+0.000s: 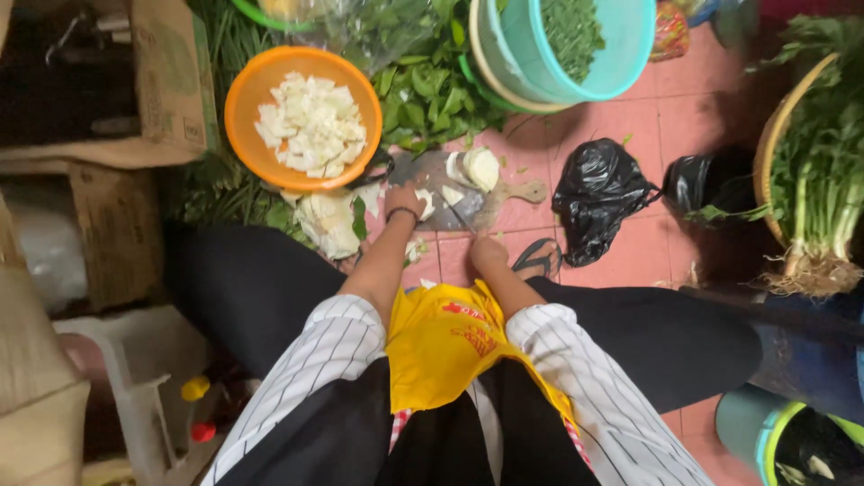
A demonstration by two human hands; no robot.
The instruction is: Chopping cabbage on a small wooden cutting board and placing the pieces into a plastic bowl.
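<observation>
Bowl [243, 99] of cabbage pieces [310, 121] lies left of cutting board [504, 193]; bag [598, 193] right.

- Hands of the person: two, a left hand [404, 200] and a right hand [487, 253], both at the board.
- Wooden cutting board [504, 193]: one.
- Knife [461, 216]: one, at the right hand.
- Orange bowl [245, 99]: one, holding many cut cabbage pieces [310, 121]; too many to count.
- Cabbage chunk on the board [480, 167]: one larger piece, with a few small bits beside it.
- Cabbage heap on the floor [328, 220]: one.
- Turquoise tubs [621, 54]: one seen clearly, nested in at least one more rim.
- Black plastic bags [598, 193]: two.
- Sandal [538, 259]: one visible.
- Woven basket [774, 135] of greens: one.
- Cardboard boxes [171, 81]: two.
</observation>
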